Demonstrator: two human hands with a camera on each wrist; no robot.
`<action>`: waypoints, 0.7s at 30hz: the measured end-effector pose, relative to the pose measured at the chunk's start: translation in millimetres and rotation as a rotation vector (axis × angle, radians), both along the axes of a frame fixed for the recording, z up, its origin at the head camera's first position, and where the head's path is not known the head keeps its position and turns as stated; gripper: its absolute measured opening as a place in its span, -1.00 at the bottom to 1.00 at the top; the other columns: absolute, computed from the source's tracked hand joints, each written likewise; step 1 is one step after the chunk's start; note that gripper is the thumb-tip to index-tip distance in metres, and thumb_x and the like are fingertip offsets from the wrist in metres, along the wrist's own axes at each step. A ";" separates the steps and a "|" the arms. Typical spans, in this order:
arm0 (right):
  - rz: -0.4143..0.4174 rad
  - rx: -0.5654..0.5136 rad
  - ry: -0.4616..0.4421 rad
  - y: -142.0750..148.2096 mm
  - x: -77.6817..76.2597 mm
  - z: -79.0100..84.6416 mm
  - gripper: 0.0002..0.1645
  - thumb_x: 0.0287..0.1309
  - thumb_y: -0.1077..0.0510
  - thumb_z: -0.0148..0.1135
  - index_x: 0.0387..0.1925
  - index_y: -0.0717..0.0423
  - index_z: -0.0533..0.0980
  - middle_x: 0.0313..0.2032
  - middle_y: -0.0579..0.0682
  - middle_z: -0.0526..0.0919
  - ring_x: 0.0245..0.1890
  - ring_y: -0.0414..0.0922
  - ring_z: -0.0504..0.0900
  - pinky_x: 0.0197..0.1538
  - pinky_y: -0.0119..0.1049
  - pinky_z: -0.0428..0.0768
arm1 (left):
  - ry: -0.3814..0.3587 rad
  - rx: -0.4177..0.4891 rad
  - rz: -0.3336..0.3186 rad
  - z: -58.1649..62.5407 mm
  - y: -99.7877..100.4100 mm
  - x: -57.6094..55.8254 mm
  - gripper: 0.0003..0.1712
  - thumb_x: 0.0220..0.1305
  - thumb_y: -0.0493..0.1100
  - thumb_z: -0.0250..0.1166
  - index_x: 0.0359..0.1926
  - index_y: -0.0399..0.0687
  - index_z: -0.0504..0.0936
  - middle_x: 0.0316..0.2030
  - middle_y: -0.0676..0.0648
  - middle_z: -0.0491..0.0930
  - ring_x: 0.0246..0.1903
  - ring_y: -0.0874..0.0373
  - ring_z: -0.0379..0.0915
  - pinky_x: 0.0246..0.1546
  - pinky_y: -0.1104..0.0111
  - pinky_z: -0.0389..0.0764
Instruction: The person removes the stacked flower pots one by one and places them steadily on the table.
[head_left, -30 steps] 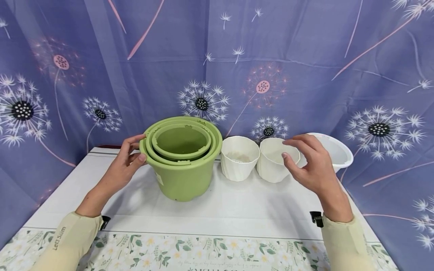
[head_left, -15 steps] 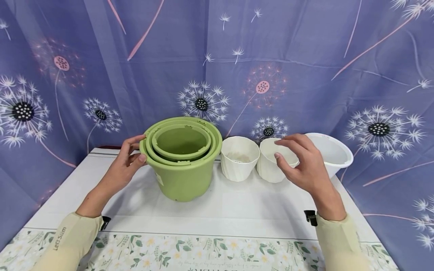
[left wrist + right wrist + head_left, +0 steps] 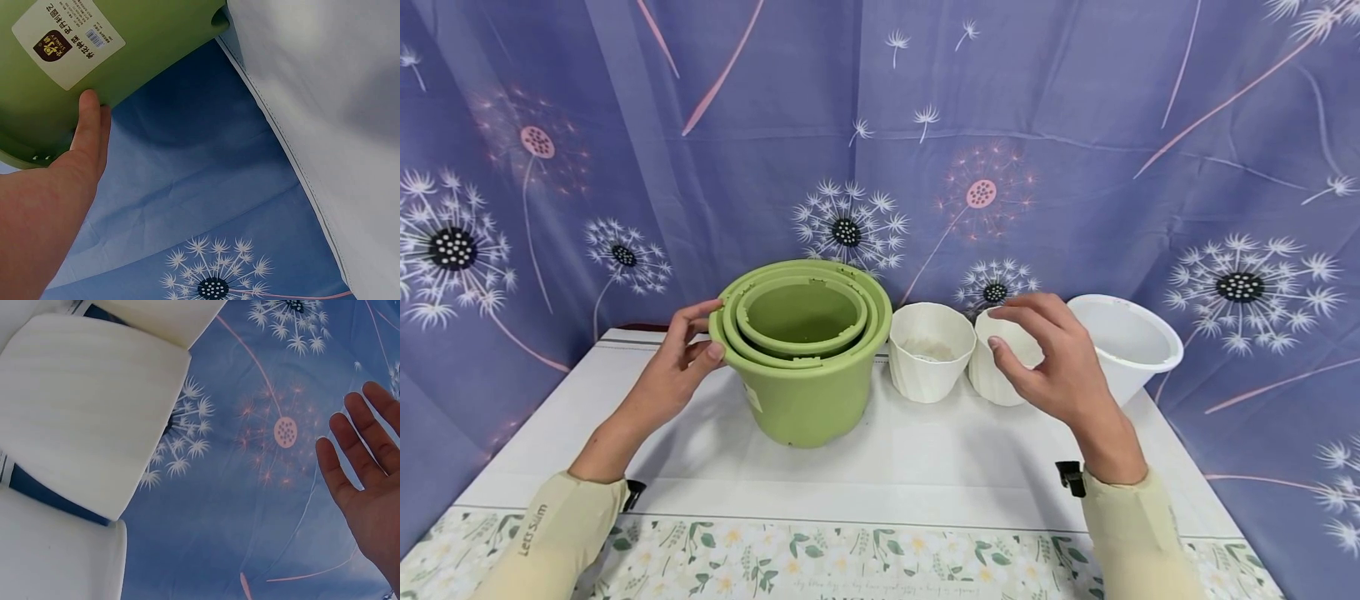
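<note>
In the head view, a large green flower pot (image 3: 808, 400) stands left of centre with smaller green pots (image 3: 801, 337) nested inside. My left hand (image 3: 673, 362) holds its left rim, thumb and forefinger at the edge. The left wrist view shows fingers (image 3: 89, 125) lying along the outer wall below the rim, near a white label (image 3: 69, 40). My right hand (image 3: 1052, 358) hovers, thumb and fingers spread, nothing between them. It overlaps a white faceted pot (image 3: 988, 367), also seen in the right wrist view. A second white faceted pot (image 3: 928, 367) stands to the left, with whitish residue inside.
A smooth white pot (image 3: 1127, 342) stands at the right end of the row. The table (image 3: 880, 475) has a white cloth with a floral front border. A purple dandelion-print curtain (image 3: 1075, 167) hangs close behind the pots.
My right hand has moved left, away from the smooth white pot and over the right faceted one. My left hand stays on the green flower pot.
</note>
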State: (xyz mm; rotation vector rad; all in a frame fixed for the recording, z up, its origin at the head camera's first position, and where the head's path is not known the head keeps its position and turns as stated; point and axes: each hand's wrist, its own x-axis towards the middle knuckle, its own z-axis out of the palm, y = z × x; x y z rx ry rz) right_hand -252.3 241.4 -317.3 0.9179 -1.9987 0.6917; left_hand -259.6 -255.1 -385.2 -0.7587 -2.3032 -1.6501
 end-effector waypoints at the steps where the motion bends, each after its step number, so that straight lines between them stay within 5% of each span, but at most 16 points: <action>1: 0.007 0.001 -0.002 -1.6 -0.1 0.3 -0.67 0.25 0.10 0.32 -0.05 0.18 0.75 -0.08 0.11 0.73 -0.02 0.09 0.62 0.13 -0.21 0.49 | 0.000 -0.001 0.000 -0.1 -0.1 0.0 -0.33 0.70 -0.28 0.00 0.67 0.00 0.03 0.22 -0.12 0.36 0.15 0.30 0.58 0.13 0.51 0.65; 21: 0.067 0.008 0.009 -29.9 -5.2 3.1 -0.68 0.32 0.07 0.29 -0.06 0.20 0.74 -0.08 0.12 0.72 0.00 0.11 0.62 0.13 -0.11 0.52 | -0.013 0.013 -0.010 1.1 0.5 0.3 -0.34 0.70 -0.27 0.00 0.67 0.00 0.03 0.23 -0.14 0.35 0.17 0.29 0.59 0.15 0.49 0.65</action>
